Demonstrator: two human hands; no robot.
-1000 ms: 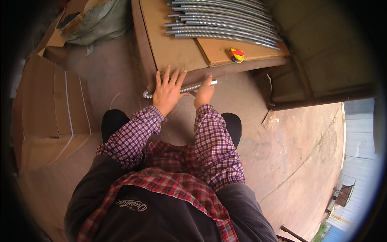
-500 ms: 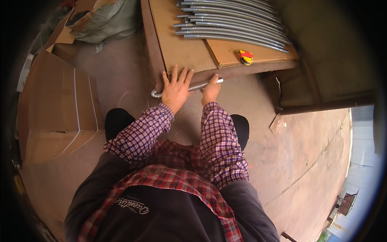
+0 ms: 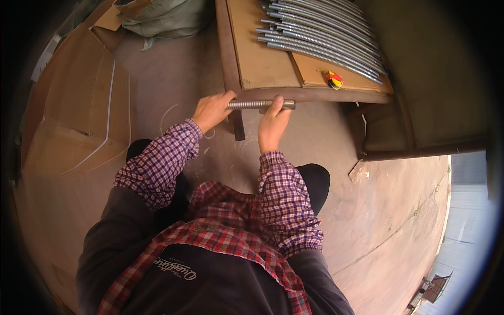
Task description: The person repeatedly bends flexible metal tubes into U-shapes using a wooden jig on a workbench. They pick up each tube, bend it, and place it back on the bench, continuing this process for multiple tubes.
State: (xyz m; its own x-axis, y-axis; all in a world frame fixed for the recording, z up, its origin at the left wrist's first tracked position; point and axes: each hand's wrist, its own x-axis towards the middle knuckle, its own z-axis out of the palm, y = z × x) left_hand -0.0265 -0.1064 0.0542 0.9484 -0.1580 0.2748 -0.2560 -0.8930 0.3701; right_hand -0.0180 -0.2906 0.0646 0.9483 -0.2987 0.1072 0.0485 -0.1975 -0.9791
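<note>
A silvery flexible corrugated metal tube (image 3: 248, 105) lies level between my hands, just in front of the table's near edge. My left hand (image 3: 211, 111) is closed round its left part, which hides that end. Toward the smooth right end, my right hand (image 3: 273, 126) grips the tube with the thumb on top. Several similar metal tubes (image 3: 325, 39) are spread side by side on the cardboard-covered table (image 3: 265, 71). Nearer to me on that cardboard sits a yellow and red tape measure (image 3: 334, 80).
Large cardboard boxes (image 3: 73, 113) stand on the floor at left. A greyish-green sack (image 3: 165, 23) rests beyond them. The brown table frame has a leg (image 3: 239, 126) just below the tube. At right is a dark frame (image 3: 420, 152) with a panel.
My left hand has gone from lying spread over the tube to closing round it, and has shifted left. The visible bend at the tube's left end no longer shows. The view has shifted too.
</note>
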